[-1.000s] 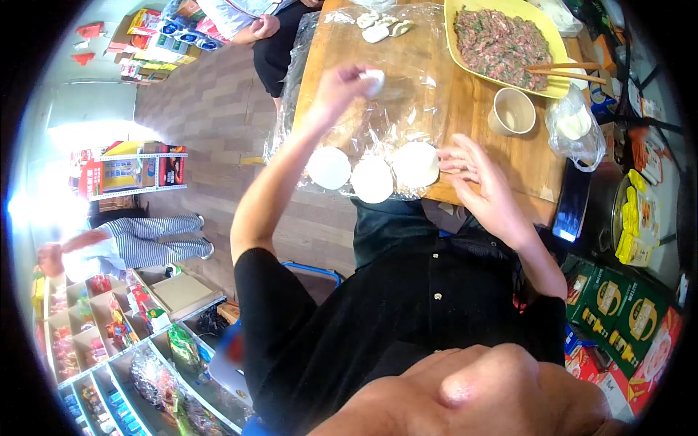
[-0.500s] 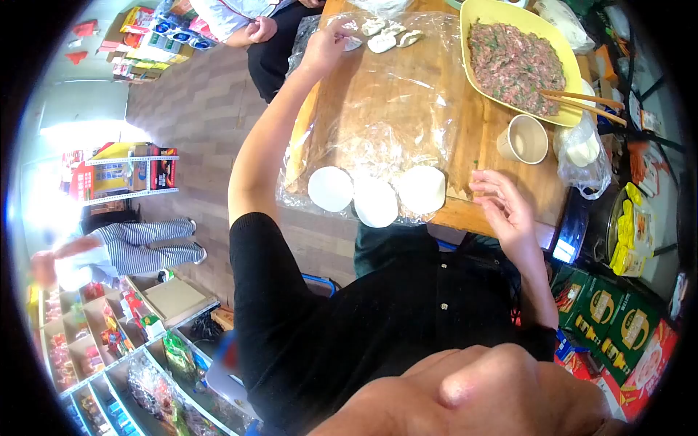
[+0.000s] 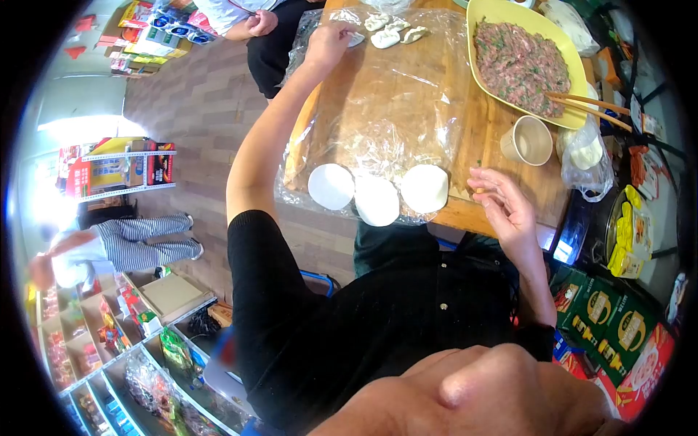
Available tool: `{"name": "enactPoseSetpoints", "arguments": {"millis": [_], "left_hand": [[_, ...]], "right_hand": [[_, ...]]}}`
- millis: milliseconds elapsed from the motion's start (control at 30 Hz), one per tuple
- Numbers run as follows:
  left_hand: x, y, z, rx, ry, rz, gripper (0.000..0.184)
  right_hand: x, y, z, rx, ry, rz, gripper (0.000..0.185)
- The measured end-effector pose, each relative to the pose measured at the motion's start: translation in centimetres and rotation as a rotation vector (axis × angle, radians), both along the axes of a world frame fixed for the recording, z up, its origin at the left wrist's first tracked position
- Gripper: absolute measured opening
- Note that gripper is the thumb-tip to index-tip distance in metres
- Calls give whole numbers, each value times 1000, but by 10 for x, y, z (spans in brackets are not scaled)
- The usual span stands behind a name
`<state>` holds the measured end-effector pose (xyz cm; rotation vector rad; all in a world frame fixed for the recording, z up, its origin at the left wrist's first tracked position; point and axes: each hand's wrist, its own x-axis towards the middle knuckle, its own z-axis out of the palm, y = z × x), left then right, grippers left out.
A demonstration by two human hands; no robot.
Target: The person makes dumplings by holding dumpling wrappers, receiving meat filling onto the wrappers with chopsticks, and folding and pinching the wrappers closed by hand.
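Note:
My left hand (image 3: 329,45) reaches to the far left of the table, fingers drawn together at a white dumpling (image 3: 355,39) that they partly cover. Just right of it several folded dumplings (image 3: 385,38) lie on clear plastic film (image 3: 378,94). My right hand (image 3: 507,205) hovers by the near table edge, fingers loosely curled and apart, holding nothing. Three round white dough wrappers line the near edge: left (image 3: 331,187), middle (image 3: 377,202) and right (image 3: 424,189). A yellow bowl (image 3: 478,69) contains minced meat filling (image 3: 522,69) with chopsticks (image 3: 592,105) resting in it.
A paper cup (image 3: 526,141) stands near the bowl, beside a plastic bag (image 3: 586,163) with something white inside. A seated person's hand (image 3: 262,22) is beyond the table's left edge. Another person in striped trousers (image 3: 145,240) stands by shelves at left.
My left hand stays at the same dumpling, and its fingers have drawn closer together. My right hand is nearly unchanged. The view has shifted slightly.

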<state>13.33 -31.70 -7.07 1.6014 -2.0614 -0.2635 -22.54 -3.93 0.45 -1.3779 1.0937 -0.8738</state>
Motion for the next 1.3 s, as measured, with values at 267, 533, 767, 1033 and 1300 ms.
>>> {"name": "enactPoseSetpoints", "arguments": {"millis": [267, 533, 767, 1033, 1300], "left_hand": [[-4, 0, -10, -333, -178, -163, 17], [-4, 3, -3, -328, -70, -70, 20], [-22, 103, 54, -85, 346, -11, 21], [-101, 291, 42, -94, 159, -495, 13], [-131, 320, 29, -181, -123, -368, 39]], "right_hand": [[1, 6, 6, -16, 18, -20, 36], [-6, 28, 13, -44, 39, -42, 36], [-25, 58, 13, -51, 48, -31, 33], [-29, 83, 3, -56, -11, 28, 30], [-30, 95, 15, -86, 2, 72, 28]]}}
